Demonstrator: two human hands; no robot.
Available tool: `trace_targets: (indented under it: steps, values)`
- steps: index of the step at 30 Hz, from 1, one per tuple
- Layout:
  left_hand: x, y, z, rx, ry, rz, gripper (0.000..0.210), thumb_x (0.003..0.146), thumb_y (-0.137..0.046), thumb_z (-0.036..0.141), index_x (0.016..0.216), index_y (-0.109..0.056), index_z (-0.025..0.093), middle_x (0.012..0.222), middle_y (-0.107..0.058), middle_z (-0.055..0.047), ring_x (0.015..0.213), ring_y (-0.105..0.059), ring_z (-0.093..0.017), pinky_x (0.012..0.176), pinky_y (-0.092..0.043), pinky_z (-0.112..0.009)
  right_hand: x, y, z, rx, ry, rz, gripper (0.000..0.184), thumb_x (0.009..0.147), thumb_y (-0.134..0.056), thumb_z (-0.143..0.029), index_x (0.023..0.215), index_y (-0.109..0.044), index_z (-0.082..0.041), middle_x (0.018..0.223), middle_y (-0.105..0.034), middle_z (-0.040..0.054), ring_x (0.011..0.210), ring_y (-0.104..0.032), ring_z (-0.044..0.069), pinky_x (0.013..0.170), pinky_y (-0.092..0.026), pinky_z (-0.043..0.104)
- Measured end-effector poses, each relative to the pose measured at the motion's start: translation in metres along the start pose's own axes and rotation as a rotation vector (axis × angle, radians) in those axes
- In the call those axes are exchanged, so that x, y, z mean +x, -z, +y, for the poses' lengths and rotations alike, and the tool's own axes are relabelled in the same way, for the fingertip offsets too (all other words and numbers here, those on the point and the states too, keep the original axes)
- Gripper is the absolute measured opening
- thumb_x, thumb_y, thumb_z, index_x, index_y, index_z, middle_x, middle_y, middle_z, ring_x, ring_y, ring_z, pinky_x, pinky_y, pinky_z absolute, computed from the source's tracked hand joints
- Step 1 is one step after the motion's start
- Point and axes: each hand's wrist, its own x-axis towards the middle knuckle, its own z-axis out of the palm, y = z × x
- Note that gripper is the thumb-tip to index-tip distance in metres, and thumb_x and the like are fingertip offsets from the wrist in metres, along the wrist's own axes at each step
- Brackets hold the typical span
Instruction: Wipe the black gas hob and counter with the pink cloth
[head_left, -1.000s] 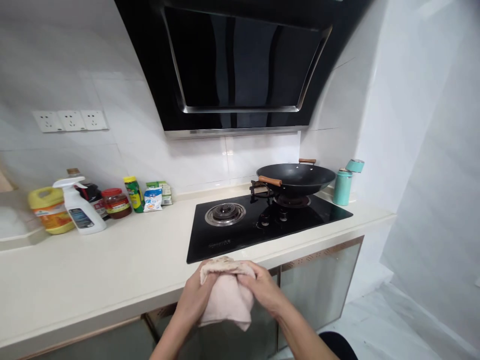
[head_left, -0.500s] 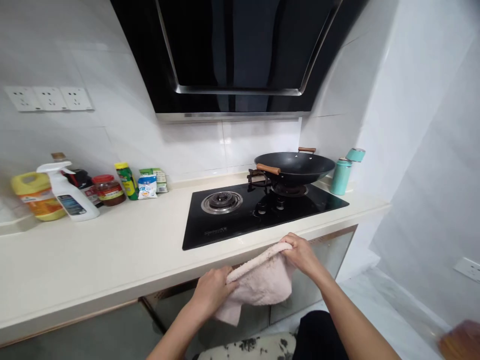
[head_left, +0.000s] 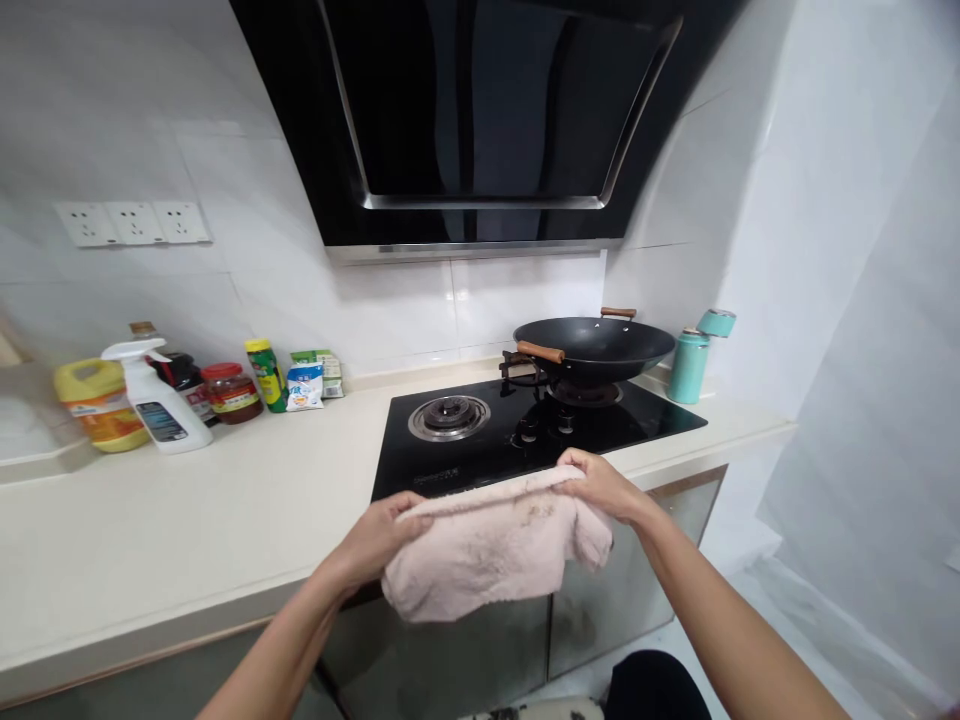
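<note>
A pale pink cloth with brownish stains hangs stretched between my two hands, in front of the counter's front edge. My left hand is closed on its upper left corner, thumb on the near side. At the upper right end, my right hand pinches the folded top edge. Just beyond the cloth lies the black glass gas stove, whose front edge is partly hidden by it. A black wok with wooden handles rests on the right burner; the left burner is bare.
On the left of the counter stand a white spray bottle, a yellow jug, a red-lidded jar, a green shaker and small packets. A turquoise flask stands right of the wok. Overhead is a black range hood.
My hands have moved apart, the left one going left and up, so the cloth is spread wider and higher. Its stained face now shows more. The view has shifted slightly.
</note>
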Motion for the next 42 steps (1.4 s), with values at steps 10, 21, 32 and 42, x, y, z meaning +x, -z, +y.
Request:
trace_targets:
  steps: [10, 21, 32, 42]
  values:
    - [0.070, 0.087, -0.010, 0.490, 0.059, 0.549, 0.058, 0.078, -0.059, 0.046, 0.127, -0.060, 0.015, 0.123, -0.067, -0.017, 0.112, -0.064, -0.034, 0.097, -0.049, -0.047, 0.104, -0.041, -0.011, -0.297, 0.035, 0.269, 0.021, 0.078, -0.071, -0.031, 0.095, -0.066, -0.021, 0.095, -0.066, 0.0019, 0.086, -0.059, 0.016, 0.078, -0.044, 0.027]
    - [0.042, -0.005, -0.029, 0.898, 0.088, 0.132, 0.068, 0.093, -0.033, 0.068, 0.152, -0.044, 0.036, 0.168, -0.026, -0.010, 0.154, -0.017, -0.041, 0.116, -0.021, -0.069, 0.057, 0.028, 0.051, -0.725, -0.089, 0.346, 0.025, 0.097, -0.050, -0.035, 0.095, -0.072, -0.025, 0.111, -0.066, 0.0070, 0.110, -0.056, 0.024, 0.093, -0.039, 0.036]
    - [0.099, -0.026, -0.015, 0.828, 0.157, 0.061, 0.087, 0.087, -0.030, 0.079, 0.156, -0.038, 0.027, 0.169, -0.017, -0.018, 0.153, -0.004, -0.050, 0.119, -0.010, -0.069, 0.046, 0.079, 0.099, -0.903, -0.312, 0.509, 0.046, 0.102, -0.034, -0.048, 0.115, -0.071, -0.023, 0.123, -0.060, 0.0139, 0.117, -0.052, 0.032, 0.099, -0.039, 0.050]
    - [0.193, -0.074, 0.008, 0.764, -0.151, -0.107, 0.065, 0.096, -0.034, 0.055, 0.151, -0.046, 0.022, 0.166, -0.027, -0.013, 0.155, -0.019, -0.037, 0.122, -0.022, -0.057, 0.047, 0.071, 0.108, -1.015, -0.241, 0.527, 0.041, 0.101, -0.040, -0.046, 0.119, -0.067, -0.021, 0.122, -0.059, 0.0144, 0.116, -0.051, 0.031, 0.098, -0.038, 0.049]
